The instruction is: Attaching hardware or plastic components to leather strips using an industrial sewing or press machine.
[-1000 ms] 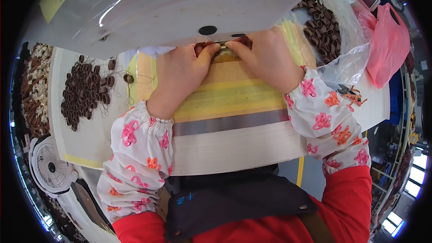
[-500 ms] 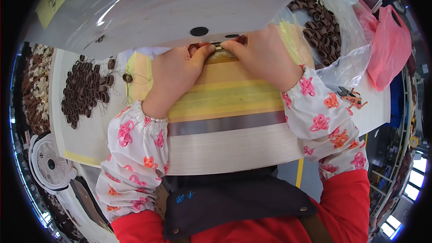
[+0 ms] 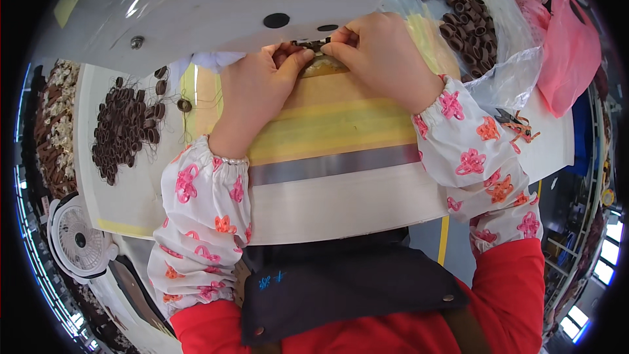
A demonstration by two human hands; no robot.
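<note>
Both of my hands are at the front of a grey-white machine head [image 3: 229,6], which looks like a sewing machine. My left hand [image 3: 259,78] is closed in a pinch, thumb and fingertips by the small metal parts under the head; what it holds is hidden. My right hand [image 3: 377,56] pinches a small dark brown piece, mostly covered by its fingers, close to the left fingertips. On the left lies a pile of small brown loops [image 3: 124,124] with loose threads. More brown loops [image 3: 468,26] sit in a clear plastic bag [image 3: 508,88] on the right.
Yellow tape strips [image 3: 341,124] and a grey metal band [image 3: 341,165] cross the white tabletop [image 3: 347,206]. A pink plastic bag [image 3: 567,59] and thread snips [image 3: 514,121] are at the right. A white fan [image 3: 78,239] stands at the lower left.
The machine head and my hands sit slightly higher in the picture, as the view has shifted. My fingertips have moved a little apart, and the dark piece at the right fingers now shows.
</note>
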